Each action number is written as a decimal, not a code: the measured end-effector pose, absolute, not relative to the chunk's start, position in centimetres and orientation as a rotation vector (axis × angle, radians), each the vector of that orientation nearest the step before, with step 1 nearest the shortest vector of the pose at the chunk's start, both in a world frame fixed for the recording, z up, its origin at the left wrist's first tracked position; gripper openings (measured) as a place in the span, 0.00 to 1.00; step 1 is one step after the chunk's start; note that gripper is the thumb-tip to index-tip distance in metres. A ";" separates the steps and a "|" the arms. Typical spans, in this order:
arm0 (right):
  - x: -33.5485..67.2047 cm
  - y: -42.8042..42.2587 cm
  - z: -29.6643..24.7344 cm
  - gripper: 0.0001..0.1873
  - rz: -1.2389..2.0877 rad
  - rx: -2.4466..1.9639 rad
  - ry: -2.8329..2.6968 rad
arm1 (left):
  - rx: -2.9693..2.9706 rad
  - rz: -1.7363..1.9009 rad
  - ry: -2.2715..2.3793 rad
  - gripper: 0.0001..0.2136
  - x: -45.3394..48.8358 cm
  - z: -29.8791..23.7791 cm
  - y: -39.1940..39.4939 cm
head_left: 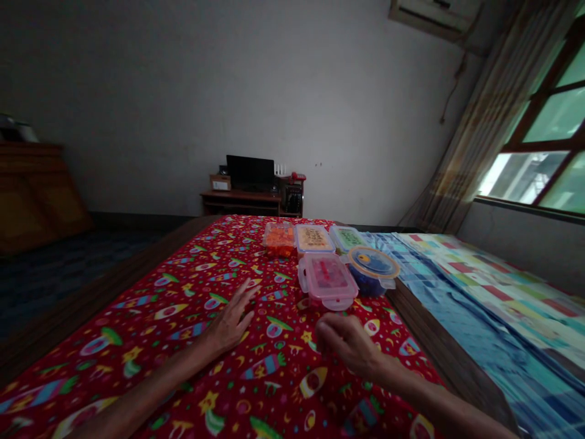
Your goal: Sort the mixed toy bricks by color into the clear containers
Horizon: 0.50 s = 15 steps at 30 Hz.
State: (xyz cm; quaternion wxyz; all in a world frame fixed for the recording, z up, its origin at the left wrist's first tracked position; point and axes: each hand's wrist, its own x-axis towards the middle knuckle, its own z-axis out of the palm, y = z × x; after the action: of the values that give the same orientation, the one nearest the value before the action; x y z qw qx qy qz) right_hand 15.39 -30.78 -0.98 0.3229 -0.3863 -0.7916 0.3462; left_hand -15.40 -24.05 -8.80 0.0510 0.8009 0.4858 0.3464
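Observation:
My left hand (231, 320) lies flat on the red patterned cloth (192, 286), fingers stretched out, holding nothing. My right hand (348, 342) hovers just in front of a pink-lidded box (327, 280) of red pieces, fingers curled loosely inward; whether it holds anything is hidden. Beside that box stands a round blue tub (372, 269) with a clear lid. Behind them sit three small boxes in a row: orange (279, 236), tan-lidded (314, 238) and green-lidded (347, 237).
The red cloth covers a wooden-edged table (414, 308). To the right lies a bed with a blue checked cover (479, 292). A desk with a dark monitor (250, 173) stands at the far wall. A curtained window (543, 152) is on the right.

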 end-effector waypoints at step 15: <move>4.9 -29.0 -6.4 0.06 0.041 -0.492 -2.745 | 2.779 1.082 1.354 0.18 -15.6 -10.8 -23.6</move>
State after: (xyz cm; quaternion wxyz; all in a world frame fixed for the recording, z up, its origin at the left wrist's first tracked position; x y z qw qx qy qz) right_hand 4.94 -29.01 -6.37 0.1755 -0.1737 -0.9689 0.0144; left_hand -15.63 -23.59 -10.76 -0.0667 0.8467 0.4125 0.3295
